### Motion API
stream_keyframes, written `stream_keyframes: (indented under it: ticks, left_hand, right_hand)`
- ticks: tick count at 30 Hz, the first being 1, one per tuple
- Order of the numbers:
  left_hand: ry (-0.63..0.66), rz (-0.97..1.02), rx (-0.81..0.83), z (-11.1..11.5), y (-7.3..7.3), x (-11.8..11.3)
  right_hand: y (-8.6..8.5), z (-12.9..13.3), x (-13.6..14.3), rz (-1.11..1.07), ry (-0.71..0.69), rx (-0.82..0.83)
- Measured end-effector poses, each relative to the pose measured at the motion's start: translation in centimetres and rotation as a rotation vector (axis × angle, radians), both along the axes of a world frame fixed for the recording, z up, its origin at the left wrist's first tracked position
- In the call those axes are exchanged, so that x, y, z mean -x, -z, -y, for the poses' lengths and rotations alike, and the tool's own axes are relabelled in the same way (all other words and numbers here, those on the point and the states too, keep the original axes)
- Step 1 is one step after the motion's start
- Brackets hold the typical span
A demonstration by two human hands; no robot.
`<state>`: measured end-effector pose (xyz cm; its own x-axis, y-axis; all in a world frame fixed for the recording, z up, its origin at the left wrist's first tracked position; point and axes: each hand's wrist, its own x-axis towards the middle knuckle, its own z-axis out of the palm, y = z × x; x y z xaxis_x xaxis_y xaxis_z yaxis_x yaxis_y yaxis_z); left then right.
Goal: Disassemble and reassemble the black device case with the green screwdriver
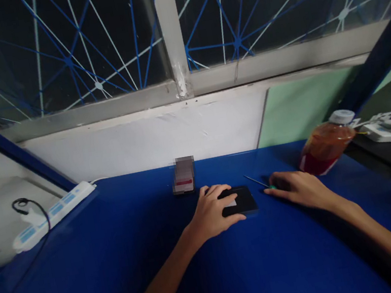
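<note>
A flat black box [246,201] with a pale label lies on the blue table in front of me. My left hand [214,212] grips it from the left, thumb along the near edge and fingers over its top and far side; they cover part of the label. To the right, my right hand [297,188] rests low over the table, closed around a screwdriver [257,181]. Its thin shaft points left and away, towards the box's far right corner, apart from it. Only a bit of its green handle shows between the fingers.
Behind the box lies a phone-like object [184,176], partly pixelated. A bottle of reddish drink [326,144] with a white cap stands beyond my right hand. On the left is a white power strip [55,215] with a black cable [44,242]. The blue table [216,273] meets a wall below windows.
</note>
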<state>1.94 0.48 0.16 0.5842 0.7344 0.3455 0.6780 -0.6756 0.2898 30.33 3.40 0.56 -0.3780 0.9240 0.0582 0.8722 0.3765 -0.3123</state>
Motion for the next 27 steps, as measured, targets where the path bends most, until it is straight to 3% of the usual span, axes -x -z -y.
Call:
stream_keyframes:
  ticks: [8,16,22,27]
  left_hand:
    - [0.047,-0.115,-0.050,1.1,0.2,1.1]
    - [0.009,-0.146,-0.119,0.6,0.5,1.5]
    - [0.004,-0.131,-0.136,0.8,0.5,1.4]
    - [0.009,-0.165,-0.135,1.0,0.4,1.5]
  right_hand:
    - [0.7,0.9,1.0,0.192,0.076,-0.174]
    - [0.4,0.9,0.7,0.242,0.066,-0.182]
    - [0.7,0.8,0.6,0.227,0.063,-0.189]
    - [-0.1,1.3,1.3,0.154,0.084,-0.263]
